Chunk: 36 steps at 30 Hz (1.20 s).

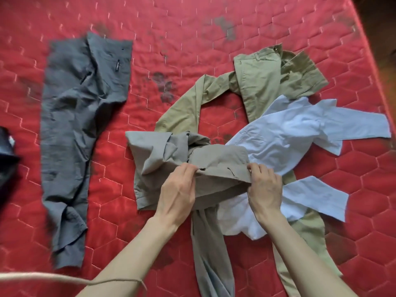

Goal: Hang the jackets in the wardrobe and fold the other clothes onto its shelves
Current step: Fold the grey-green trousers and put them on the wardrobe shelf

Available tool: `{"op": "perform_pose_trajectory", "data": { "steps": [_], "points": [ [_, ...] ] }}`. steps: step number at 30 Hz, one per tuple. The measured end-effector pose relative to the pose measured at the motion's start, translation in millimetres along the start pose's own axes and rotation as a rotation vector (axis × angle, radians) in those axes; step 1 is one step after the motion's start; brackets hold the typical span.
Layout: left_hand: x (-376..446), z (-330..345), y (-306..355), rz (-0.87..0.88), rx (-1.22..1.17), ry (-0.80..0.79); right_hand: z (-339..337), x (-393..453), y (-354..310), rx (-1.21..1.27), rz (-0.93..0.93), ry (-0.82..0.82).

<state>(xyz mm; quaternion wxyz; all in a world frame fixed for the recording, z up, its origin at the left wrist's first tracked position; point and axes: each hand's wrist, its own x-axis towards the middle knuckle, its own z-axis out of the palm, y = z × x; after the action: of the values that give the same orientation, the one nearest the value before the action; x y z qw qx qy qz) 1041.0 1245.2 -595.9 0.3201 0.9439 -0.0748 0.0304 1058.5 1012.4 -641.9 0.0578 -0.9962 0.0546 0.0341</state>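
Observation:
A crumpled taupe pair of trousers (162, 159) lies in the middle of the red quilted bed (171, 39). My left hand (179, 189) pinches its waistband near the button, and my right hand (264, 185) grips the same waistband at its right end. One taupe leg trails down toward me. Under it lie a pale blue shirt (295, 133) and olive khaki trousers (257, 76). A dark grey pair of trousers (79, 125) lies flat on the left, apart from the pile.
A dark object (6, 155) shows at the left edge of the view. A pale cord (42, 277) crosses the lower left corner. The bed's right edge runs down the far right, with dark floor (383, 28) beyond it.

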Motion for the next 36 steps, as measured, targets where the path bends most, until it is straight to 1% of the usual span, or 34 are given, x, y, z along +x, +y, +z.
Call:
{"op": "perform_pose_trajectory", "data": {
  "steps": [5, 9, 12, 14, 19, 22, 29, 32, 34, 36],
  "points": [
    [8, -77, 53, 0.037, -0.023, 0.027, -84, -11, -5, 0.204, 0.136, -0.063],
    [16, -143, 108, 0.062, -0.049, 0.081, -155, -21, -12, 0.469, 0.389, -0.128],
    [19, -190, 150, 0.044, -0.065, 0.180, -205, -28, -13, 0.625, 0.535, -0.122],
    [20, -218, 172, -0.015, -0.091, 0.248, -231, -31, -12, 0.688, 0.547, -0.137],
    [24, -263, 200, -0.184, -0.221, 0.267, -301, -26, -25, 0.830, 0.378, -0.124],
    [30, -287, 209, -0.231, -0.256, 0.220, -356, -11, -53, 0.928, 0.283, -0.055],
    [61, -349, 257, -0.109, -0.484, 0.134, -464, 1, -114, 1.010, -0.046, -0.042],
    [75, -379, 287, -0.069, -0.585, 0.170, -516, -1, -126, 1.080, -0.194, -0.027],
    [84, -402, 304, -0.055, -0.670, 0.206, -550, -3, -130, 1.066, -0.351, -0.047],
    [95, -425, 321, -0.020, -0.753, 0.243, -578, -5, -129, 1.016, -0.518, -0.107]
  ]
}}
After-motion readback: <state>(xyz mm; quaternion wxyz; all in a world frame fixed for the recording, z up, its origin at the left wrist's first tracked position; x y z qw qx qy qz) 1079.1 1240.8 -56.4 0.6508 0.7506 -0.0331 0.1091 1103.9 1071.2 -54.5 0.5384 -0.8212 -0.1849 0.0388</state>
